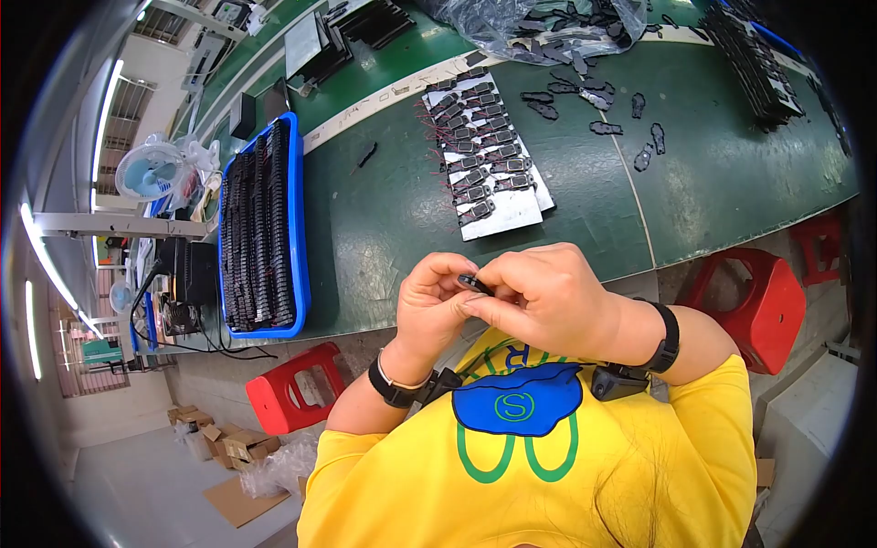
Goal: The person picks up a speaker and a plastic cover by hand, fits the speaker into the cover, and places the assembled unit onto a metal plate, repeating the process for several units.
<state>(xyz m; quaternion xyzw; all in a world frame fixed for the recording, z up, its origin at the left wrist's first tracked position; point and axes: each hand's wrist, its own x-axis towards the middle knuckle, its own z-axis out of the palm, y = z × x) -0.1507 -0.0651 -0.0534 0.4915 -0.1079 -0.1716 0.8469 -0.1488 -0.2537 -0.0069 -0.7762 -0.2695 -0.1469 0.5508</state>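
Observation:
In front of my chest, at the table's near edge, my left hand (432, 299) and my right hand (550, 297) pinch a small black part (474, 285) between them. Fingertips cover much of it, and I cannot make out its exact kind. Just beyond my hands, a white board (502, 216) lies on the green table (384, 219). Several small black rectangular modules (476, 215) with thin red wires sit on it in rows. Flat black plastic pieces (606, 128) are scattered to the right of the board.
A blue tray (302, 228) packed with rows of black parts stands at left. A clear plastic bag (475, 20) of black pieces lies at the back, and black stacked trays (754, 73) at far right. A dark slim tool (366, 155) lies mid-table. Red stools (285, 395) stand below.

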